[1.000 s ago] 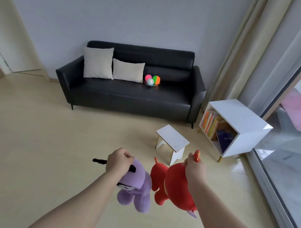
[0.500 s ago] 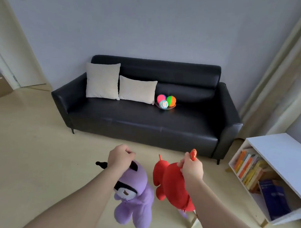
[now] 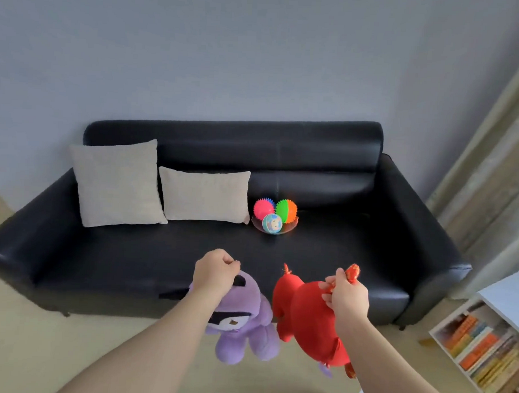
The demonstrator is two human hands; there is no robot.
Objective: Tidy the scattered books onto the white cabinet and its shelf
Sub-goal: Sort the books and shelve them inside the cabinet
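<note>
The white cabinet (image 3: 507,296) stands at the right edge, partly cut off. Several books (image 3: 479,351), mostly orange and yellow spines, stand upright in its open shelf. My left hand (image 3: 216,272) is shut on a purple plush toy (image 3: 245,322) that hangs from it. My right hand (image 3: 347,296) is shut on a red plush toy (image 3: 304,318), gripped by a red tuft at its top. Both toys dangle in front of the black sofa's seat edge.
A black leather sofa (image 3: 327,163) fills the middle, against a grey wall. Two beige cushions (image 3: 117,182) lean on its left half. A clear dish with three coloured balls (image 3: 273,216) rests on the seat. Curtains (image 3: 494,163) hang at the right.
The sofa has come much closer and now fills the view. The cabinet has slid to the right edge and the small white stool has left the view. Both hands still hold the toys.
</note>
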